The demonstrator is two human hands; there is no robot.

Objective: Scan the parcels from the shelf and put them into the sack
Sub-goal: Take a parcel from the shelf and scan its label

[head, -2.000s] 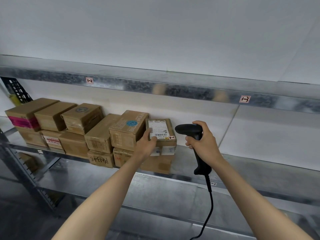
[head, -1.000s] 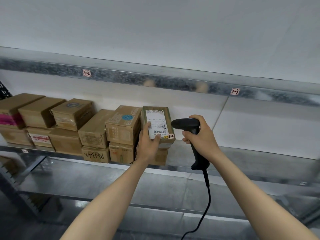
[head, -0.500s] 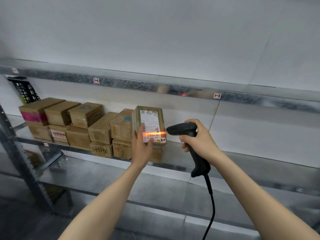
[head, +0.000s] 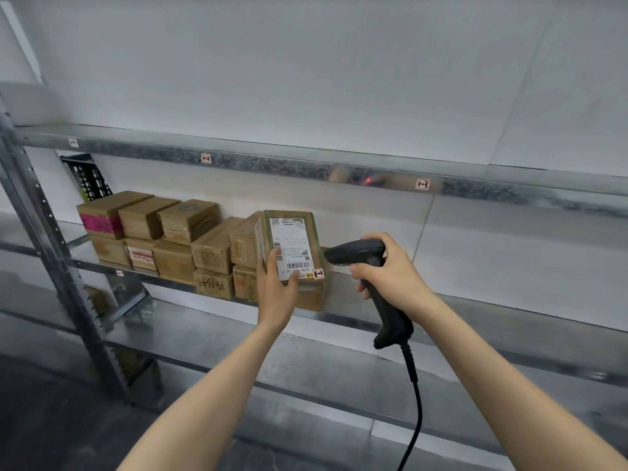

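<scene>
My left hand (head: pixel 276 291) grips a small cardboard parcel (head: pixel 291 246) by its lower left corner and holds it upright in front of the shelf, its white barcode label facing me. My right hand (head: pixel 390 270) is wrapped round the handle of a black corded scanner (head: pixel 360 254), whose head points left at the label from close by. Several more brown parcels (head: pixel 163 232) are stacked in two layers on the metal shelf (head: pixel 475 311), left of and behind the held one. No sack is in view.
A grey upright post (head: pixel 51 253) of the rack stands at the left. An upper shelf edge (head: pixel 306 168) with small tags runs above the parcels and shows a red reflection. A lower shelf (head: pixel 306 365) lies below my arms. A black crate (head: pixel 86 176) stands at the back left.
The parcel has been lifted off the stack and turned label-forward. The scanner's orange line lay across the barcode half a second ago and is gone now. The view has shifted slightly.
</scene>
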